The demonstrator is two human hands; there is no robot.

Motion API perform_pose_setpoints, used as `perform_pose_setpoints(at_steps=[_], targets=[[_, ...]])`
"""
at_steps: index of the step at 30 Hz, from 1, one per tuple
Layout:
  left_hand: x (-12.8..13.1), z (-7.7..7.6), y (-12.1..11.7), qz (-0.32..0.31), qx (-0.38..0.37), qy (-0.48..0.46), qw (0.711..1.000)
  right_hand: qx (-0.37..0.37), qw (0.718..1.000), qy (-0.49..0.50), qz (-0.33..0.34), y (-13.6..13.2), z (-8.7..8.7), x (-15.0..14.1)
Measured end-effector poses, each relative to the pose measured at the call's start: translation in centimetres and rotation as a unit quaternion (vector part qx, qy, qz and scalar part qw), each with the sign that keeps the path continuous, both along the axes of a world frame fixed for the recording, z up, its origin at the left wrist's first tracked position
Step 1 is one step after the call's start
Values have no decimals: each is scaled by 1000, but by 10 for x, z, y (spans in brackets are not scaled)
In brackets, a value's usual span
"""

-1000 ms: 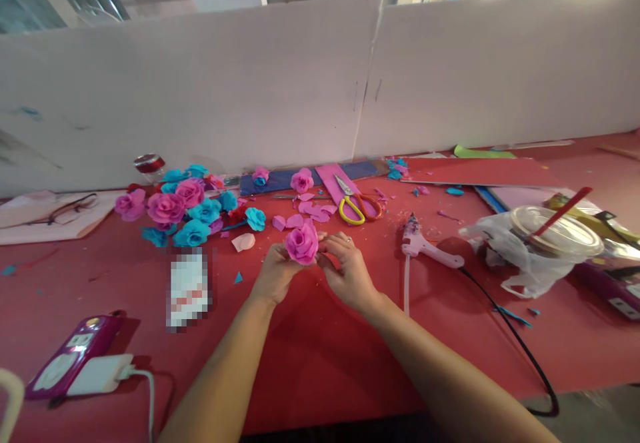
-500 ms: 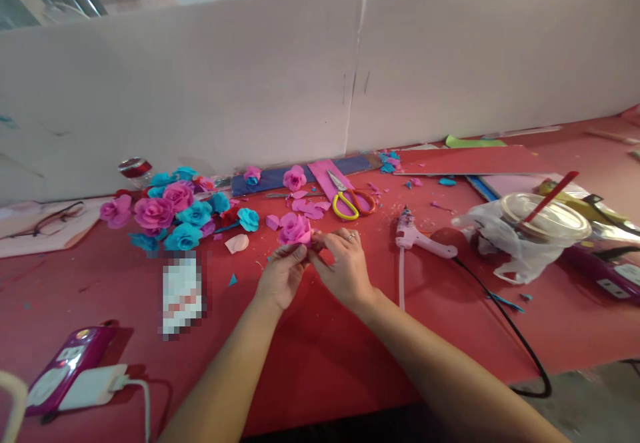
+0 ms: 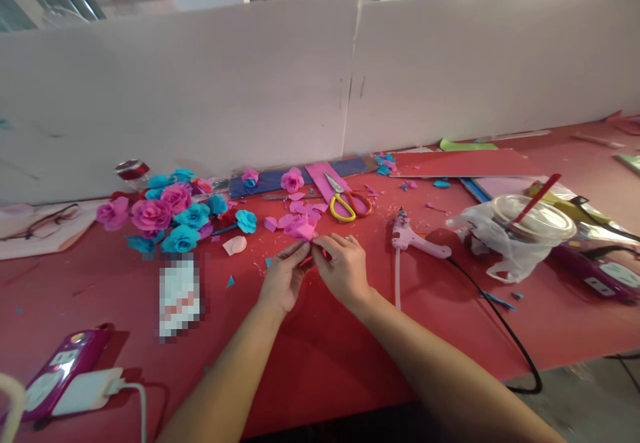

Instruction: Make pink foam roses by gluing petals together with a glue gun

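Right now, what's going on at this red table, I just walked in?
Someone is working with both bare hands on a pink flower, holding it over the red table. The left hand and right hand meet at its base; the fingers hide the detail there. A bunch of pink and blue flowers lies off to the left, among loose petals and scraps. The scissors lie beyond the hands, and a glue gun rests to the right, neither being held.
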State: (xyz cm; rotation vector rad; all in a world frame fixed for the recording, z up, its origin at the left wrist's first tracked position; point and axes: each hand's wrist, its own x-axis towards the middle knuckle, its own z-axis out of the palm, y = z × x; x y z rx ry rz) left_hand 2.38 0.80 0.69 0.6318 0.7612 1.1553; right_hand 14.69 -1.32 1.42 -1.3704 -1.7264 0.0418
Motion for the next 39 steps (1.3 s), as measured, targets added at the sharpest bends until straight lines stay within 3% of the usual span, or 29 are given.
perform_pose_setpoints(at_steps=[8, 13, 18, 25, 32, 36, 39], targets=[[1, 1, 0, 30, 41, 35, 998, 12, 999, 19, 22, 0, -3, 1], [-1, 4, -2, 34, 115, 82, 989, 21, 983, 159, 89, 0, -1, -1], [-16, 3, 1, 6, 186, 152, 971, -27, 939, 274, 208, 0, 11, -2], [-28, 8, 0, -33, 251, 195, 948, -78, 889, 369, 259, 3, 13, -1], [-29, 25, -2, -49, 266, 221, 937, -312, 749, 474, 342, 13, 8, 12], [-29, 24, -2, -88, 269, 239, 929, -351, 724, 468, 366, 16, 11, 18], [-28, 14, -1, -86, 242, 216, 942, -355, 712, 487, 360, 15, 13, 17]])
